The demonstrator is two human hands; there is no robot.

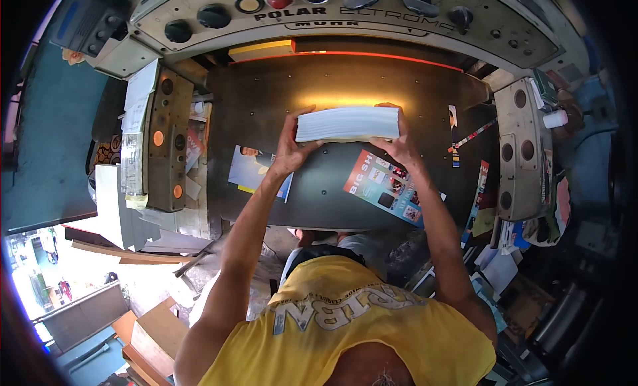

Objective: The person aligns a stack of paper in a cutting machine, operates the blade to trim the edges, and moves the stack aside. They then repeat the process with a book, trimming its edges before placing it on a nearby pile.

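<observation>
Between my two hands is a thick stack of white paper [347, 124], its long edge facing me over the dark metal table of a paper cutter. My left hand [292, 144] grips the stack's left end, thumb along the lower edge and fingers at the top. At the right end my right hand [399, 140] holds it the same way. Below my left hand lies a leaflet with a person's picture [249, 165]. Partly under my right forearm is a colourful printed flyer [382, 185].
The cutter's control panel [345, 13], with knobs and a red button, spans the far side. Side blocks [169, 143] flank the table at left and right. Thin printed offcuts [454, 136] lie on the right. A wooden block [262, 50] rests at the back left.
</observation>
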